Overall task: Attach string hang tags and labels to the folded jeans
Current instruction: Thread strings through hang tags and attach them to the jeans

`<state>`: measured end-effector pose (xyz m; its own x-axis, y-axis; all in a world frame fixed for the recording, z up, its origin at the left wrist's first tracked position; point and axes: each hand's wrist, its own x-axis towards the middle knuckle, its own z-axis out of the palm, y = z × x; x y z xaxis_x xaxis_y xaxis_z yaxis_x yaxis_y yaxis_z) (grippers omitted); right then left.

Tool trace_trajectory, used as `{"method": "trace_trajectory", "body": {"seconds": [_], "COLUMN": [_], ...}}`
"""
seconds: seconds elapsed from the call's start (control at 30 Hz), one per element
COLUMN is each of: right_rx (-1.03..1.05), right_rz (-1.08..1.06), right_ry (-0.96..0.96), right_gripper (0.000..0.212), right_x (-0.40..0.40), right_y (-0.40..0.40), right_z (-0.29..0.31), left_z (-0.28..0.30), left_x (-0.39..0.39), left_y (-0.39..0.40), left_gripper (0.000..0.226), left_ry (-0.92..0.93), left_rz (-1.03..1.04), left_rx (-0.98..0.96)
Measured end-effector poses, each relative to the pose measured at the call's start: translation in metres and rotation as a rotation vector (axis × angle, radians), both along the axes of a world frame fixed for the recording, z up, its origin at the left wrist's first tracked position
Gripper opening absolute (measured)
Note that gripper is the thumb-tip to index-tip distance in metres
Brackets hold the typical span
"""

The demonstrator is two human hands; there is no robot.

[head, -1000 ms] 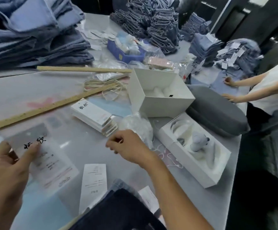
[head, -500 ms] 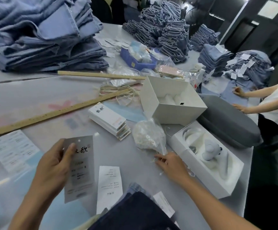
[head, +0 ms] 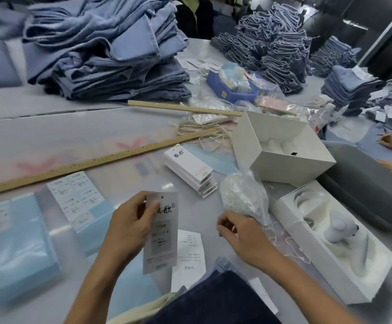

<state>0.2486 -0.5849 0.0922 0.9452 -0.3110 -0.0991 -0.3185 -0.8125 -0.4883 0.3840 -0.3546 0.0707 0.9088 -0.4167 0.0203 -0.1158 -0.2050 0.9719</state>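
The left hand (head: 129, 226) now holds the hang tag (head: 161, 232) higher and nearer the bag (head: 241, 195) than half a second ago, thumb pinching its top edge just under the punched hole, the printed side facing up. The right hand (head: 241, 235) has pulled back from the tabletop (head: 120, 132) at the bag's foot and sits closer in, just below the bag, its fingers curled together as if nipping something fine; whether a string is between them I cannot tell. The two hands are apart, the tag on the left side of that gap.

A white label (head: 188, 258) lies flat on the tabletop below the bag, between the hands and partly under the tag's lower edge. The dark folded jeans (head: 216, 300) lie below the label, at the near edge. The stack of spare tags (head: 190, 169) sits just left of the bag, loose strings (head: 204, 134) beyond it. Thin white threads (head: 290, 246) trail right of the bag, against an open white box (head: 330, 265). A long ruler (head: 92, 162) runs leftward from the strings.
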Motion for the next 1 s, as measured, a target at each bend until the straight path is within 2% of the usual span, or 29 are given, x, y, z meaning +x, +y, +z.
{"method": "trace_trajectory", "body": {"seconds": [0.13, 0.27, 0.4, 0.53, 0.63, 0.77, 1.0], "right_rx": [0.056, 0.132, 0.284, 0.235, 0.252, 0.272, 0.321], "right_rz": [0.190, 0.112, -0.094, -0.204, -0.225, -0.194, -0.241], "right_ry": [-0.004, -0.131, -0.153, -0.226, -0.315, -0.387, -0.447], "right_gripper": [0.013, 0.008, 0.010, 0.011, 0.006, 0.005, 0.006], "right_x": [0.032, 0.062, 0.066, 0.060, 0.058, 0.060, 0.060], "right_y": [0.053, 0.089, 0.114, 0.107, 0.100, 0.105, 0.097], "right_z": [0.070, 0.105, 0.070, 0.038, 0.033, 0.027, 0.021], "left_z": [0.002, 0.009, 0.011, 0.012, 0.013, 0.013, 0.012], "left_x": [0.000, -0.001, -0.003, -0.003, -0.005, -0.006, -0.009], "left_y": [0.001, 0.003, 0.006, 0.001, -0.001, -0.001, -0.002], "left_gripper": [0.014, 0.011, 0.013, 0.021, 0.021, 0.009, 0.019], "left_ry": [0.017, 0.006, -0.015, -0.028, -0.041, -0.053, -0.031], "left_rz": [0.015, 0.073, 0.068, 0.051, 0.024, -0.014, -0.089], "left_rx": [-0.018, -0.053, -0.090, -0.149, -0.144, -0.180, -0.203]}}
